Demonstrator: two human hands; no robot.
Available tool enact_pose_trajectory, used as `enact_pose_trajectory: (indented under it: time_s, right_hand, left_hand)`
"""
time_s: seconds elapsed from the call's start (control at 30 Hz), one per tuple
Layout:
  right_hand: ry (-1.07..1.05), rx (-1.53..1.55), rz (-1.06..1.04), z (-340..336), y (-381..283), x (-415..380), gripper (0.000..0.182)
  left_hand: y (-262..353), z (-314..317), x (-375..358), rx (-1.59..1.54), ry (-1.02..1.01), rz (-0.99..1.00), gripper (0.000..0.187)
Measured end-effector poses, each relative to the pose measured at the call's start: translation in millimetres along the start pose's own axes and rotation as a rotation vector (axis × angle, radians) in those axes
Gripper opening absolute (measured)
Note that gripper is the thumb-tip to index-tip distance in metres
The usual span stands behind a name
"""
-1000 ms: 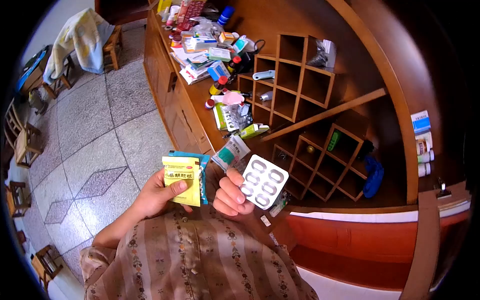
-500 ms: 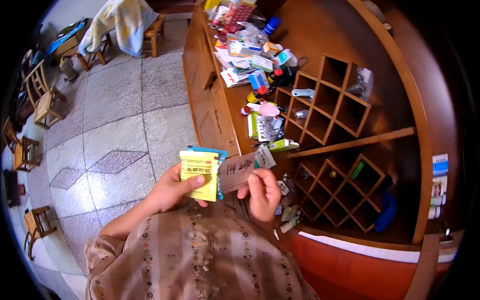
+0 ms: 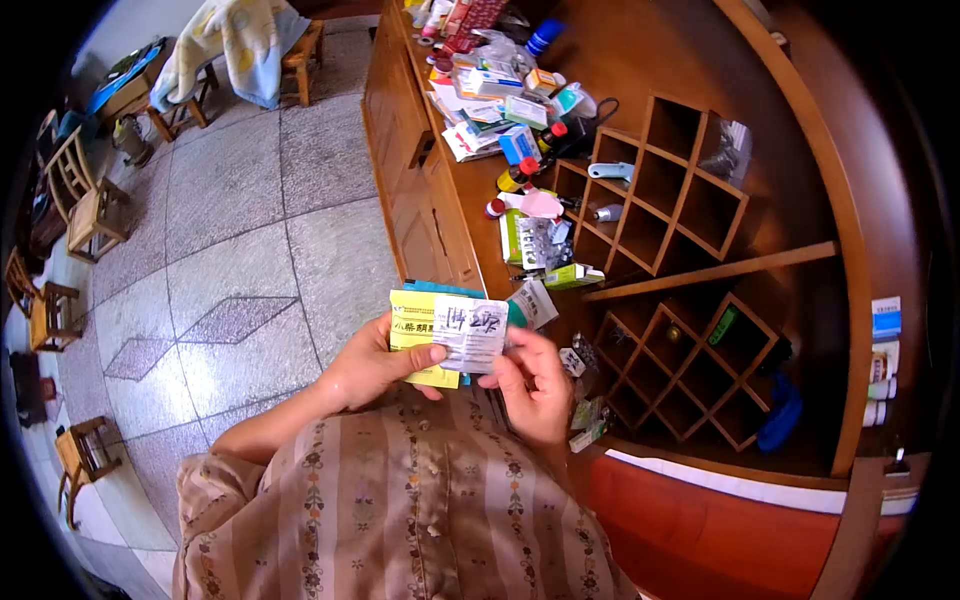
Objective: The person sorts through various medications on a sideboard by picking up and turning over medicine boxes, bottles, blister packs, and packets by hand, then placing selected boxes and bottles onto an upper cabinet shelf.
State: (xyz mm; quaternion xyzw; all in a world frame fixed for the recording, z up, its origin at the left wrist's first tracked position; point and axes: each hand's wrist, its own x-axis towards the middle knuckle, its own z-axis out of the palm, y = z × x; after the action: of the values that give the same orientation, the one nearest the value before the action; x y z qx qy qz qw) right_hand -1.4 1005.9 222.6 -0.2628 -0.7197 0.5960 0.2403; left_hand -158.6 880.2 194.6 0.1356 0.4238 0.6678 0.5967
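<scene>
My left hand (image 3: pixel 375 362) is closed on a yellow sachet (image 3: pixel 412 312) with dark printed characters, thumb across its front. A teal sachet (image 3: pixel 450 287) sticks out behind the yellow one. My right hand (image 3: pixel 535 378) pinches the right edge of a small whitish packet (image 3: pixel 480 345) with black handwriting on it. This packet overlaps the front of the yellow sachet, and its left edge is by my left thumb. Just past my right fingers shows a white and green packet (image 3: pixel 535 303), its lower part hidden behind the hand.
On the wooden cabinet (image 3: pixel 470 235) lie medicine boxes (image 3: pixel 490 82), bottles with red caps (image 3: pixel 515 177) and blister packs (image 3: pixel 540 243). Lattice compartments (image 3: pixel 655 225) stand at the right, some holding small items. Wooden chairs (image 3: pixel 95 215) stand on the tiled floor at the left.
My right hand has brought the handwritten packet leftward over the yellow sachet, and its written face now looks brighter. Both sachets stay in my left hand. The view has shifted slightly.
</scene>
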Motion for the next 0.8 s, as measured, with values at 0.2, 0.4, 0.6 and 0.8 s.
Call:
enact_pose_trajectory:
  time_s: [0.2,0.4,0.6,0.8]
  right_hand:
    - [-0.013,-0.289,-0.428,-18,-6,-12,0.040]
    - [0.014,-0.512,-0.480,-23,-14,-22,0.036]
    - [0.054,-0.526,-0.428,-21,-9,-27,0.035]
    - [0.075,-0.572,-0.490,-17,-8,-22,0.036]
  left_hand:
    - [-1,4,9,-0.003,-0.085,-0.032,0.035]
    - [-3,9,16,0.024,-0.185,-0.059,0.035]
    - [-2,10,17,0.031,-0.209,-0.059,0.035]
    - [-3,4,13,0.026,-0.190,-0.039,0.037]
